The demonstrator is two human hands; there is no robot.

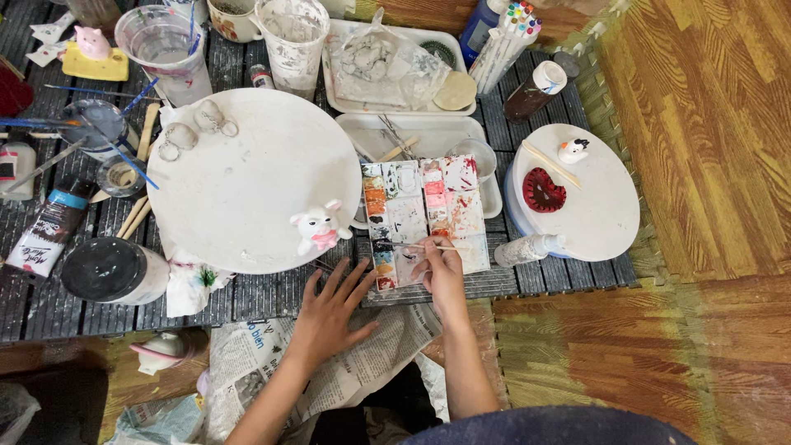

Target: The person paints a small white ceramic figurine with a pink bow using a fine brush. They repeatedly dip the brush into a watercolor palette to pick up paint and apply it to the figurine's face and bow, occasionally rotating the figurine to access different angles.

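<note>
Right hand [442, 276] with thin brush [422, 245] over paint palette [424, 221]; left hand [327, 317] flat on newspaper [272, 363]

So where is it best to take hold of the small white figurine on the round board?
Probably the figurine by its body, fingers pinching its two sides from above. It stands free at the board's near edge, and its thin ears and pink parts look less safe to grip.

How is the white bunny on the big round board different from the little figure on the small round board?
The bunny is larger with pink paint and stands at its board's near edge; the little figure is smaller with dark and orange marks, at its board's far side beside a red heart. Both are mostly white figurines.
</note>
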